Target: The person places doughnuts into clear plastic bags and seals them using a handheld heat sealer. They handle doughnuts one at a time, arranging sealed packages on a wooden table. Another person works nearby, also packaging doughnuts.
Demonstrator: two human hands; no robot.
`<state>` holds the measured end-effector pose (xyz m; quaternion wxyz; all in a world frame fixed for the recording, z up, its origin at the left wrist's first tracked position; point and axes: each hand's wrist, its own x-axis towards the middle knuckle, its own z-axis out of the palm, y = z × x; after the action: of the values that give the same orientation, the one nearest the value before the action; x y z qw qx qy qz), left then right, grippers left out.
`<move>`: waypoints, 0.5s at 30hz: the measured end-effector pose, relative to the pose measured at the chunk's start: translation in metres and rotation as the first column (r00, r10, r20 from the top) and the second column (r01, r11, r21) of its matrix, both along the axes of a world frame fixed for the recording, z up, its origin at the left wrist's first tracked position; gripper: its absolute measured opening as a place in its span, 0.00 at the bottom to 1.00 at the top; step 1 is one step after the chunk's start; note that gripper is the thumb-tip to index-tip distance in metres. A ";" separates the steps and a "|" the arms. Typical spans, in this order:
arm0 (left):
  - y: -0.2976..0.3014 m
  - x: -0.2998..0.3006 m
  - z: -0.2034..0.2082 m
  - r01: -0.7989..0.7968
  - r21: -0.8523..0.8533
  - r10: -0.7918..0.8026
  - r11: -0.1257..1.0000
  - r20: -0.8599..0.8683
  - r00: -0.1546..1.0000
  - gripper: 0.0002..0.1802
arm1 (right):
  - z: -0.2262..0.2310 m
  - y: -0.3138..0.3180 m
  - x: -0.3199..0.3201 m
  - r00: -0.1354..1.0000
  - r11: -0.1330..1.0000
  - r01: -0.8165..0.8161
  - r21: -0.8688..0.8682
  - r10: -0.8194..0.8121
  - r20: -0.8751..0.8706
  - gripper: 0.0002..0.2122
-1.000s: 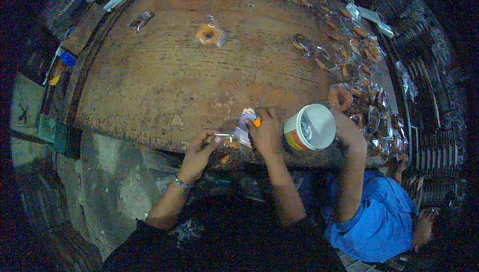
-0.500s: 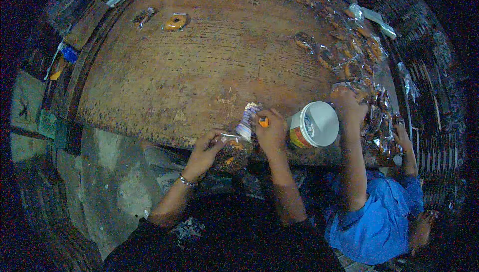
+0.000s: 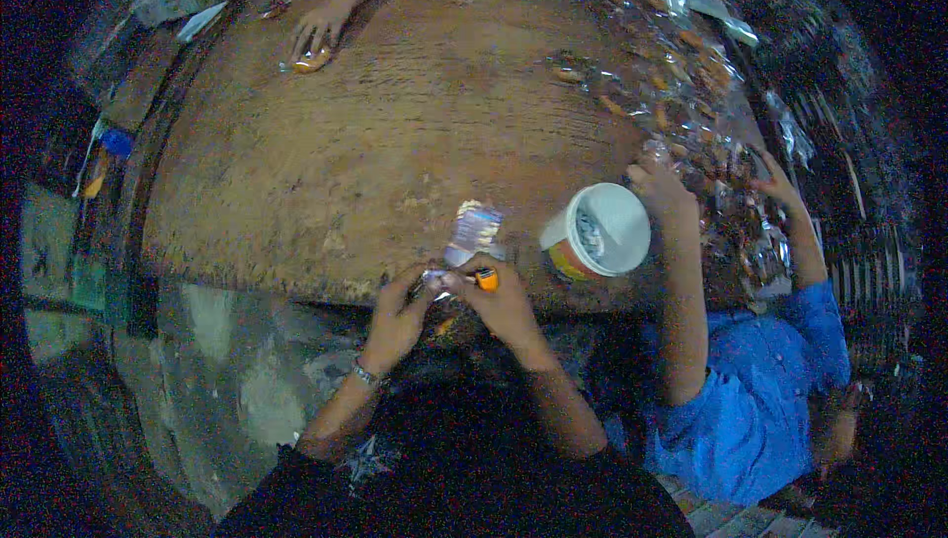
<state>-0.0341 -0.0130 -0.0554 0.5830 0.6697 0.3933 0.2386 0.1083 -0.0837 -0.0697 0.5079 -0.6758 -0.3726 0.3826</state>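
My left hand (image 3: 398, 313) pinches a small clear plastic wrapper (image 3: 435, 284) at the table's near edge. My right hand (image 3: 509, 313) is closed around a small orange-and-black tool (image 3: 486, 279), whose kind I cannot make out. Its fingertips meet the left hand's at the wrapper. Just beyond my fingers, a little stack of white-and-purple printed paper slips (image 3: 475, 230) lies on the wooden table (image 3: 365, 163). Below the hands, in shadow, is something orange-brown (image 3: 444, 327), too dim to name.
Right of my hands a white bucket (image 3: 632, 222) stands tilted in view, with pale pieces inside. Plastic-wrapped brown baked goods (image 3: 681, 84) line the right side. A person in a blue shirt (image 3: 770, 380) handles some there. Far left, another person's hand (image 3: 321, 30) touches a wrapped doughnut (image 3: 312, 62).
My right hand has moved left and down from the paper slips to the wrapper in my left hand. At the far left, another person's hand has reached onto the doughnut.
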 end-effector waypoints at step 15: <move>-0.025 0.004 0.066 0.059 0.448 0.031 0.892 -0.191 0.981 0.06 | 0.057 0.024 -0.039 0.917 0.889 0.394 0.233 -0.398 -0.031 0.10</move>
<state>-0.0304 -0.0385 0.0103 0.3721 0.8095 0.3772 0.2530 0.0695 -0.0600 -0.0127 0.6481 -0.6761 -0.2740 0.2185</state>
